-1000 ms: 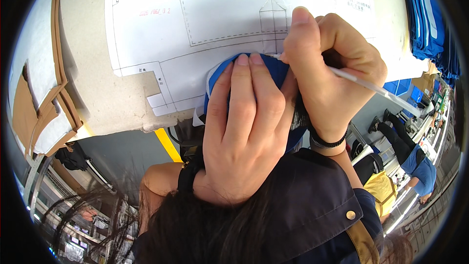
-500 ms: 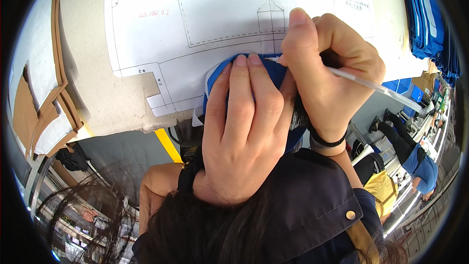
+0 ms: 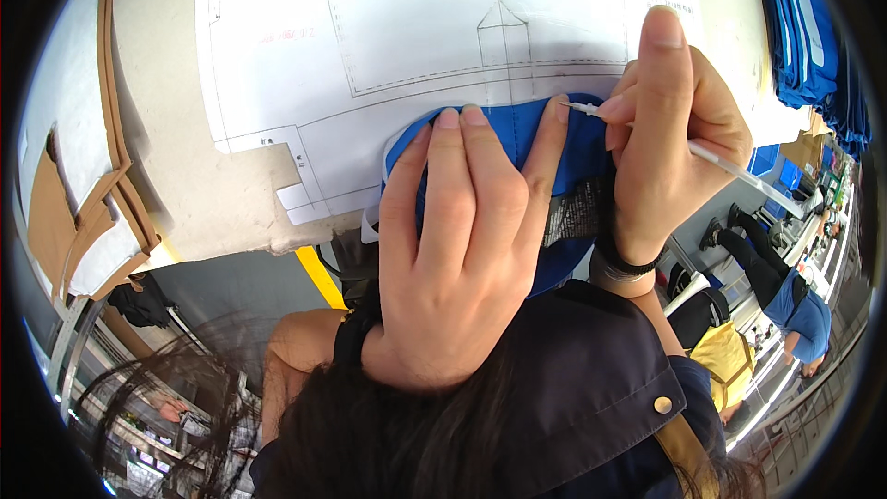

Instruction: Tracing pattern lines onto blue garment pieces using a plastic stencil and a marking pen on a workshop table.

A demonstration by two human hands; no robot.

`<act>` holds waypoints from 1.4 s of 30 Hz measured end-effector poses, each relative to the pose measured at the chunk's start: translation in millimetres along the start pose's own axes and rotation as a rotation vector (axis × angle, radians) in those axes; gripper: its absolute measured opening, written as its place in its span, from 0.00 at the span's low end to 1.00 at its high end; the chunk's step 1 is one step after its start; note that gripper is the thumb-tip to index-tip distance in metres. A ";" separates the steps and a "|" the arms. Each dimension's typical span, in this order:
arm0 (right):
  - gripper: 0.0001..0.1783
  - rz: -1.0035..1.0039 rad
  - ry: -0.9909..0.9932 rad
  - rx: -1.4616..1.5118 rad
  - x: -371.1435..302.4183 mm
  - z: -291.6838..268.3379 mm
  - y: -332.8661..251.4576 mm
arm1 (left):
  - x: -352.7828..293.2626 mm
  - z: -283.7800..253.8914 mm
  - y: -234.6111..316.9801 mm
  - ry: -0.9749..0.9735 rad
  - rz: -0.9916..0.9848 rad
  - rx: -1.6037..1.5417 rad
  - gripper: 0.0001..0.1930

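Observation:
My left hand (image 3: pixel 457 249) lies flat with its fingers spread, pressing a piece of blue fabric (image 3: pixel 525 129) along its upper edge. The fabric rests over the lower part of a white paper pattern (image 3: pixel 407 46) with drawn solid and dashed lines. In my right hand (image 3: pixel 684 129) is a slim white marking pen (image 3: pixel 753 185), gripped between thumb and fingers. Its thin tip comes close to my left index fingertip at the fabric's edge; whether it touches the cloth I cannot tell. A dark mesh piece (image 3: pixel 575 212) shows below the blue fabric, partly hidden by my hands.
Pale board (image 3: pixel 162 65) forms the work surface under the pattern. Brown-edged cardboard pieces (image 3: pixel 111 157) stand at the left. Folded blue garments (image 3: pixel 804 55) are stacked at the far right. Beyond the table's right side are a yellow bag (image 3: pixel 721 356) and another person (image 3: pixel 799 314).
My right hand with the pen has moved right, away from my left fingers. My left index finger has stretched out to the right along the fabric, leaving more blue cloth uncovered.

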State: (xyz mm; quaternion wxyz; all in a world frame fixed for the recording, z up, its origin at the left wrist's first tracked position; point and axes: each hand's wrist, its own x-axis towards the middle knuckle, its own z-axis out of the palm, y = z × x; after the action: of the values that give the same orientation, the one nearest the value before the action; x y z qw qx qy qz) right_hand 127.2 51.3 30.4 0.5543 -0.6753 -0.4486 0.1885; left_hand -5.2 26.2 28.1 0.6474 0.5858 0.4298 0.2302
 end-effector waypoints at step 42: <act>0.21 0.035 -0.134 -0.076 0.5 -5.9 0.7 | -0.6 1.8 3.6 -0.051 -0.002 0.002 0.07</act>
State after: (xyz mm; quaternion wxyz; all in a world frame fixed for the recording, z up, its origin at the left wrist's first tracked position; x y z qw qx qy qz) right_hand 132.1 48.3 31.8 0.4936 -0.6894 -0.4798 0.2257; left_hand -3.3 25.4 31.6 0.6576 0.5919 0.4140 0.2142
